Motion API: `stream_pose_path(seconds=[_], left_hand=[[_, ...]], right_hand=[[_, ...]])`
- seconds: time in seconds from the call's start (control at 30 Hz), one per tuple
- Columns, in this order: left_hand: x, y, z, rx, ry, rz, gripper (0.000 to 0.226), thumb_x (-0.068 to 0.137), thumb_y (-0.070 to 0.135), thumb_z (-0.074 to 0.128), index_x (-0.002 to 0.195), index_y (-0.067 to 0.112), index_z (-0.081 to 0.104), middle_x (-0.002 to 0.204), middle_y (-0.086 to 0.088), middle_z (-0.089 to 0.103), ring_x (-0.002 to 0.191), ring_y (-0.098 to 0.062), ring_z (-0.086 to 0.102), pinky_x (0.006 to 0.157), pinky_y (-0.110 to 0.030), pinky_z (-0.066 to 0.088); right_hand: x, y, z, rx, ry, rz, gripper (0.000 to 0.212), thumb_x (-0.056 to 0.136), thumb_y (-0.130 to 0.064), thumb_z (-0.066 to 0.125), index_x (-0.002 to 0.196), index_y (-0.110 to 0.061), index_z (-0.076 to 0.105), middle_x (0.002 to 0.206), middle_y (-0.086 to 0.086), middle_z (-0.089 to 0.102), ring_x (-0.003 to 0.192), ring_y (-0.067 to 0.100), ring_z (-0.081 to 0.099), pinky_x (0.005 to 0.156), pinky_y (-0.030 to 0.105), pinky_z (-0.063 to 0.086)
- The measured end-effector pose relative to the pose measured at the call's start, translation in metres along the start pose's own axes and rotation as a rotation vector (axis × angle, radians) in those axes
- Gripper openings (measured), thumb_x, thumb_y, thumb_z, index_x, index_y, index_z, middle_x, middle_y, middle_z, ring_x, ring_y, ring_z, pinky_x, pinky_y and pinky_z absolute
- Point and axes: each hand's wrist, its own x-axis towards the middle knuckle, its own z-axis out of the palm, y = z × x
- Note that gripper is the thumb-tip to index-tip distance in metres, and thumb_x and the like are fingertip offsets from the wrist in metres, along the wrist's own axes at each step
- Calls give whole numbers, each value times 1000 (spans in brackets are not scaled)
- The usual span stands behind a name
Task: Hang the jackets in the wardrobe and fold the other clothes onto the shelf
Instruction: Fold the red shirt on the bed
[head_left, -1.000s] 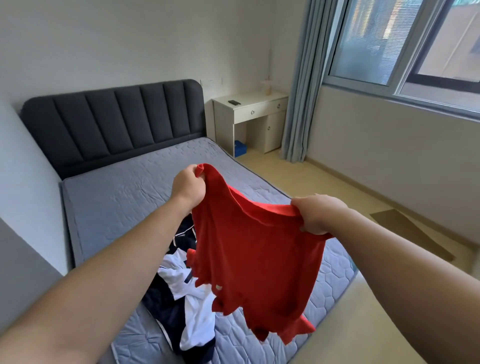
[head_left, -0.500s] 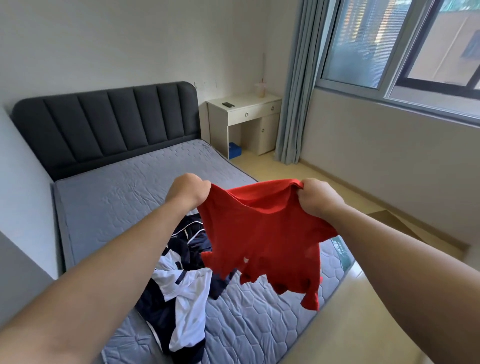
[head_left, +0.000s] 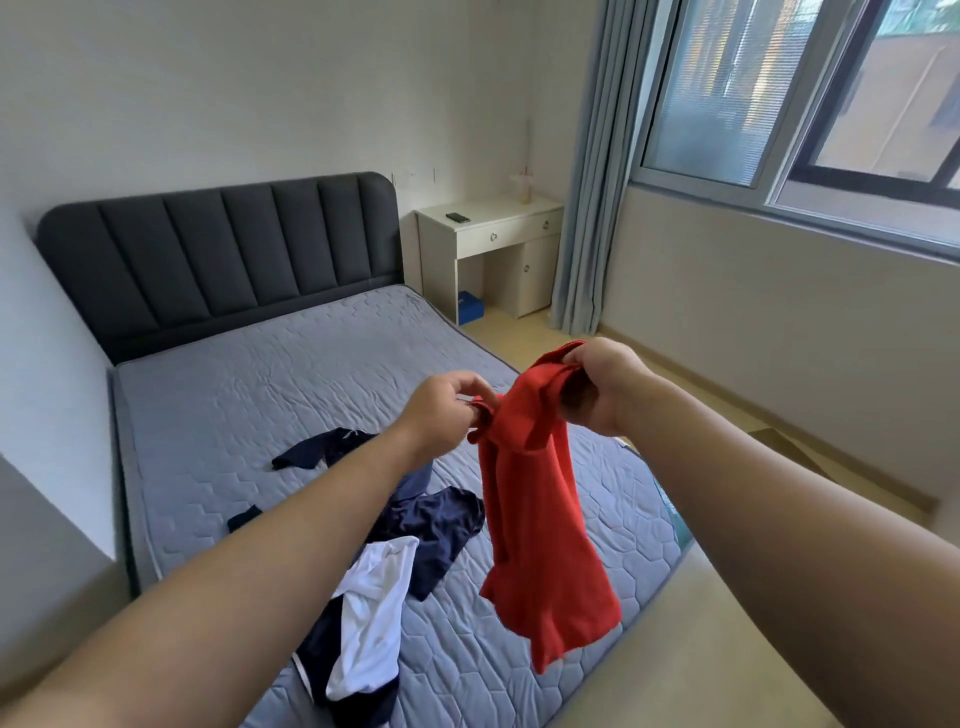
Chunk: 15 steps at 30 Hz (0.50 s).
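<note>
We're dangling the red fabric shirt (head_left: 535, 519) above the grey quilted bed (head_left: 249, 395), fingers of our left hand (head_left: 441, 410) pinching its top edge, right hand (head_left: 602, 387) gripping the bunched top. Below, navy-and-white clothes (head_left: 374, 608) are lying crumpled.

1 left hand (head_left: 447, 410) and 1 right hand (head_left: 602, 387), 2 in all. 1 red garment (head_left: 540, 519). 1 heap of navy and white clothes (head_left: 374, 597), number of pieces in it unclear. 1 bed (head_left: 249, 395) with 1 padded headboard (head_left: 218, 260). 1 white desk (head_left: 498, 223), with 1 small dark object (head_left: 457, 217) on top and 1 blue box (head_left: 470, 306) underneath. 1 curtain (head_left: 597, 182). 1 window (head_left: 805, 93).
</note>
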Motion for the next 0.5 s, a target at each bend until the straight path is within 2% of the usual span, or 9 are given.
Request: stream_pose_path(seconds=[0.03, 0.07, 0.13, 0.17, 0.23, 0.3, 0.4, 0.47, 0.5], left_hand=[[-4, 1, 6, -45, -53, 13, 19, 79, -4, 68, 91, 11, 73, 89, -16, 76, 76, -24, 71, 69, -34, 58], [-8, 3, 12, -72, -118, 27, 26, 76, 7, 77, 102, 13, 73, 92, -12, 77, 81, -20, 73, 72, -31, 58], [-15, 3, 23, 33, -201, 94, 52, 69, 33, 89, 115, 21, 68, 105, -4, 75, 98, -16, 73, 84, -28, 59], [-18, 3, 28, 185, -176, 148, 57, 66, 45, 90, 114, 27, 67, 107, 1, 72, 99, -12, 71, 85, -23, 57], [-19, 1, 38, 451, -15, 272, 44, 69, 56, 83, 100, 28, 67, 94, 7, 64, 86, -4, 63, 74, -14, 50], [-17, 4, 42, 469, 147, 316, 20, 86, 37, 73, 84, 18, 69, 77, 4, 62, 71, -9, 58, 65, -23, 45], [-10, 6, 37, 369, 203, 154, 22, 93, 11, 57, 79, 16, 73, 66, 4, 67, 64, -12, 60, 62, -26, 46], [-12, 9, 31, 343, 131, 130, 34, 87, 1, 50, 78, 21, 75, 71, 3, 72, 70, -13, 65, 66, -29, 53], [-14, 10, 30, 331, 75, 145, 37, 84, -3, 47, 80, 21, 76, 76, 1, 74, 77, -17, 68, 71, -31, 56]], right_hand=[[-3, 0, 1, 29, -17, 25, 22, 98, -4, 40, 93, -2, 61, 61, 13, 69, 44, 24, 66, 46, 32, 55], [-5, 0, 1, 49, -33, 43, 24, 99, -4, 38, 92, 0, 60, 62, 15, 70, 45, 23, 67, 45, 29, 55], [-8, 2, 1, 56, -53, 66, 26, 101, -6, 36, 92, 3, 59, 66, 17, 71, 47, 24, 68, 43, 26, 53], [-11, 4, 1, 51, -61, 80, 25, 101, -6, 37, 94, 4, 60, 68, 18, 72, 50, 24, 68, 44, 25, 53], [-15, 8, -1, 11, -76, 113, 23, 99, -7, 40, 99, 3, 61, 72, 16, 72, 53, 24, 69, 45, 26, 53], [-17, 12, -7, -141, -81, 137, 19, 96, -9, 44, 101, -3, 61, 73, 13, 72, 55, 22, 69, 46, 25, 51], [-11, 22, -29, -656, -7, 58, 16, 89, -17, 56, 102, -9, 61, 88, 7, 74, 70, 21, 70, 64, 28, 52], [-3, 32, -43, -933, 46, -19, 45, 83, -21, 69, 123, -9, 52, 111, 10, 65, 93, 23, 66, 76, 36, 56], [2, 36, -47, -979, 45, -55, 63, 81, -22, 73, 136, -13, 42, 120, 9, 59, 101, 24, 62, 83, 40, 58]])
